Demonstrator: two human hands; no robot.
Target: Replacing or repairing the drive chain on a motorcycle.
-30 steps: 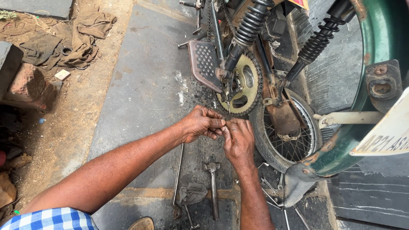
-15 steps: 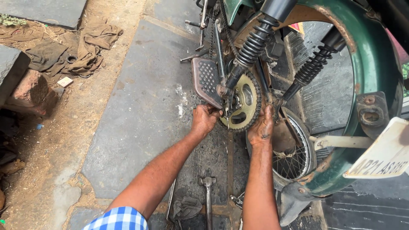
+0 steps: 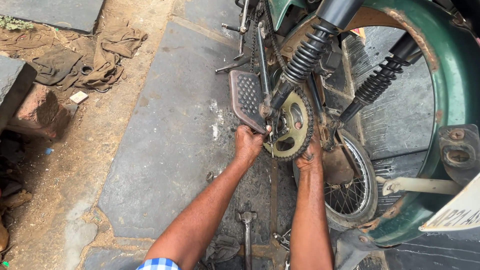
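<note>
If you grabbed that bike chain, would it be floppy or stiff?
Probably floppy: the chain bends snugly around the sprocket. It looks like metal, so likely heavy for its size. The dark grime hints it could be greasy and slippery.

Open paving (image 3: 165, 150) left of the sprocket (image 3: 292, 131) — shock spring (image 3: 306, 56) and footrest (image 3: 246, 96) crowd above.

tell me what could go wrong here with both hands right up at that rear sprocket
Fingers could get pinched: the left hand grips right where the chain wraps the toothed sprocket, and the right hand presses its lower edge. If the spoked wheel turns, the teeth may catch skin. Loose wrenches on the stone floor by the arms could also be knocked or knelt on.
</note>
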